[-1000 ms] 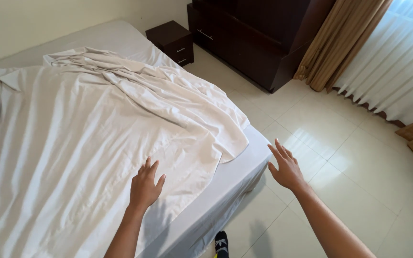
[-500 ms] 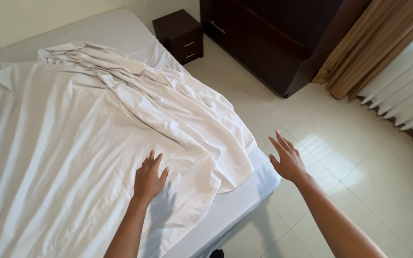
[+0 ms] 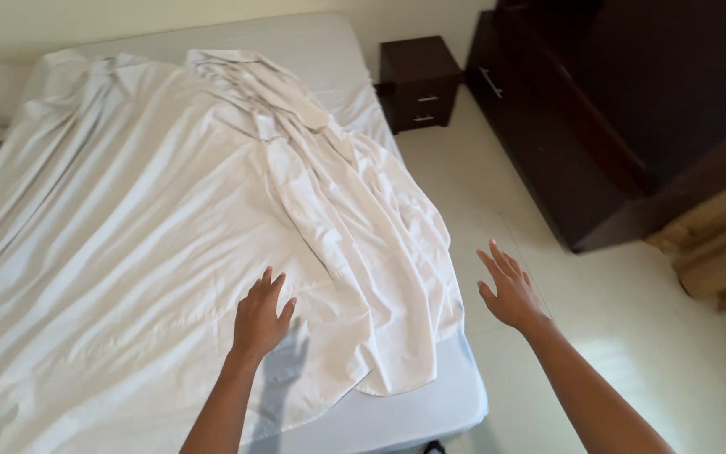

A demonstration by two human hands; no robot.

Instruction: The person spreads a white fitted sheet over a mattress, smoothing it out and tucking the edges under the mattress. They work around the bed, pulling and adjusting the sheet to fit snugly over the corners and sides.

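The left hand (image 3: 260, 318) hovered over the crumpled white sheet (image 3: 170, 219) on the bed (image 3: 397, 412), fingers spread, gripping nothing. The right hand (image 3: 510, 290) was held past the bed's edge above the floor (image 3: 632, 336), fingers apart and empty.

Creased matt cloth sheet (image 3: 170, 252); glossy floor tiles (image 3: 632, 336)

Your view is swinging left: the nightstand (image 3: 420, 82) and wardrobe (image 3: 598, 109) are sliding right, curtains dropping out; your right hand (image 3: 510, 290) is staying off the bed's corner.

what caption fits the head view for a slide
Left hand open over a rumpled white sheet on the bed, right hand open above the tiled floor.
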